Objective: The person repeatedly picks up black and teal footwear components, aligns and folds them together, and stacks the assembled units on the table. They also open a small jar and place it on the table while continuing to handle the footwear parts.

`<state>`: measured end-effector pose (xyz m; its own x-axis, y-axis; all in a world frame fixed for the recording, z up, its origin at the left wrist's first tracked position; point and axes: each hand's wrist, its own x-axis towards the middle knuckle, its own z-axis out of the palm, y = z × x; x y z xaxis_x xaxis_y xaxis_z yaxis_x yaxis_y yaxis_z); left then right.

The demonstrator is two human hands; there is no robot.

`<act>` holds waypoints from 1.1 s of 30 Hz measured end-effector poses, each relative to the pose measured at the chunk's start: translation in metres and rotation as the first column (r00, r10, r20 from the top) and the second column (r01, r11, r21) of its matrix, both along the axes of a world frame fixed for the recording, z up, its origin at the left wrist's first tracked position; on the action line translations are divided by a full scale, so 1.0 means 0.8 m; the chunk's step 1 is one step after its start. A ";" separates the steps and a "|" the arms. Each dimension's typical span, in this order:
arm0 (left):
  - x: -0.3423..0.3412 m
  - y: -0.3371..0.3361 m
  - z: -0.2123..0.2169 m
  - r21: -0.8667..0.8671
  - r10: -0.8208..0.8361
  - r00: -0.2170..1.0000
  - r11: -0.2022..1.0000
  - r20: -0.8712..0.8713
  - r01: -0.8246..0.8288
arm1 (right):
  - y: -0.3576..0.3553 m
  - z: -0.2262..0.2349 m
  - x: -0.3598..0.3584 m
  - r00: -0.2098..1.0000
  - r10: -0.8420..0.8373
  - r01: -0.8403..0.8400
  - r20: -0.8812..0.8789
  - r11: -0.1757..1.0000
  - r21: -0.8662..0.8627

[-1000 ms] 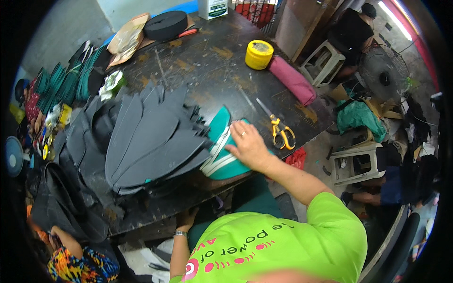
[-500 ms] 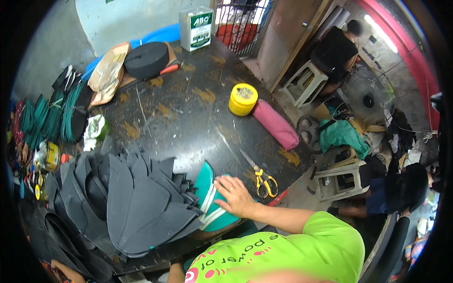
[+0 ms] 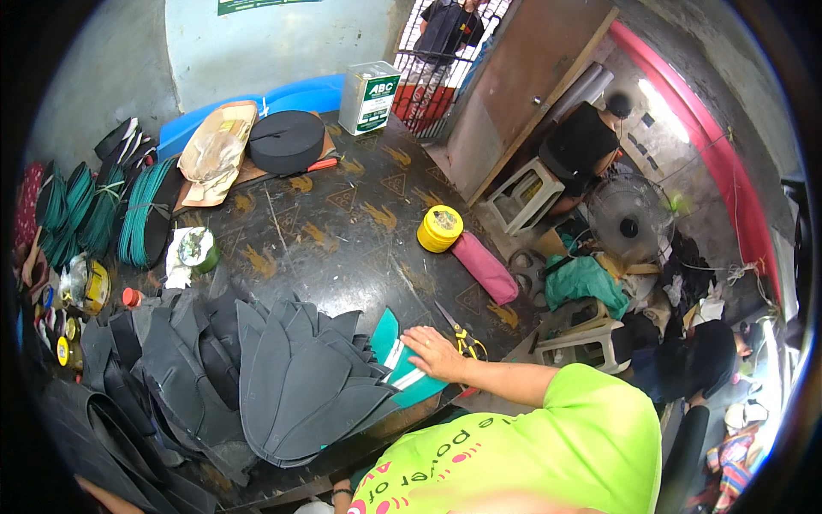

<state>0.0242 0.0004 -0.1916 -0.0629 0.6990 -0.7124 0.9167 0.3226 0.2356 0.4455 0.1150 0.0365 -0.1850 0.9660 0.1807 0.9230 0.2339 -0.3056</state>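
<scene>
My right hand (image 3: 435, 353), with a ring on one finger, rests palm down on teal pieces (image 3: 387, 330) with white stripes at the table's front edge. Its fingers lie flat. Beside them, to the left, spreads a large stack of dark grey cut sheet pieces (image 3: 300, 385), overlapping like leaves. Just beyond my right hand lie scissors (image 3: 467, 341) with yellow and black handles. Of my left hand, only the wrist (image 3: 342, 497) with a dark band shows, low beside my green shirt; its fingers are hidden.
A yellow round tub (image 3: 439, 229) and a pink roll (image 3: 484, 267) stand on the dark table (image 3: 334, 283). Farther back are a black strap roll (image 3: 287, 144) and a metal can (image 3: 370, 97). Teal cord bundles (image 3: 145, 223) lie left. Other people sit at right near a fan (image 3: 629, 214).
The view has shifted, so the table's things appear lower and more of the back wall shows. A person now shows behind the barred gate. My right hand stays on the teal pieces.
</scene>
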 end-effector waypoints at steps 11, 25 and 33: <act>0.072 -0.109 0.006 -0.045 0.205 0.953 0.975 -0.223 -0.220 | 0.022 -0.023 0.025 0.980 0.057 -0.050 -0.191 0.998 0.042; 0.144 -0.110 -0.012 0.522 0.454 0.830 0.817 -0.324 -0.244 | 0.027 -0.035 0.036 0.975 0.101 -0.101 -0.198 0.995 0.012; 0.138 -0.118 -0.016 0.596 0.506 0.829 0.750 -0.239 -0.286 | 0.027 -0.042 0.038 0.969 0.099 -0.107 -0.227 0.994 -0.022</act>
<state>0.1343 -0.0937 -0.2043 -0.5946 0.7957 -0.1150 0.7807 0.6056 0.1540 0.4757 0.1362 0.0030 -0.2420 0.9502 0.1966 0.8007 0.3100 -0.5126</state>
